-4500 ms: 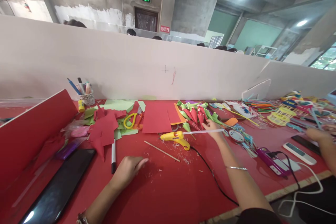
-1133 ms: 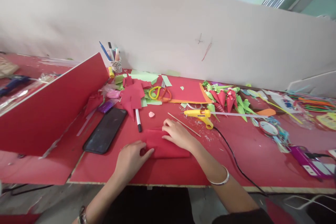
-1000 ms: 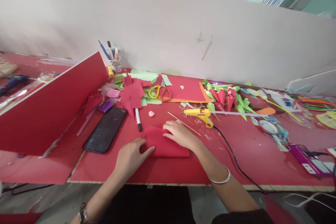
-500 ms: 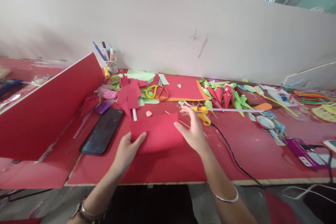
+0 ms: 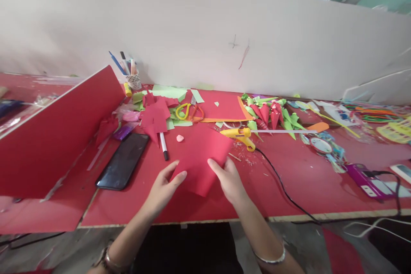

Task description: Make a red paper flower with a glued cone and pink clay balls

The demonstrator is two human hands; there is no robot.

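Note:
A sheet of red paper (image 5: 204, 158) is held tilted above the red tabletop, one corner pointing toward me. My left hand (image 5: 167, 184) grips its left edge between thumb and fingers. On the right edge, my right hand (image 5: 226, 177) pinches it with the thumb on top and the fingers underneath. Just beyond the sheet's right corner lies a yellow glue gun (image 5: 239, 133) with a clear glue stick in it. A white marker with a black cap (image 5: 163, 146) and a small pink lump (image 5: 180, 138) lie to the left of the paper.
A black phone (image 5: 123, 160) lies to the left, beside a standing red board (image 5: 61, 132). Farther back are yellow-and-red scissors (image 5: 189, 112), paper scraps, red and green folded paper pieces (image 5: 272, 113) and a pen cup (image 5: 133, 80). A purple power strip (image 5: 369, 182) sits at the right.
The red paper has been turned, so a corner now points toward me. My right hand has come down and closed on its right edge. The white marker is now uncovered.

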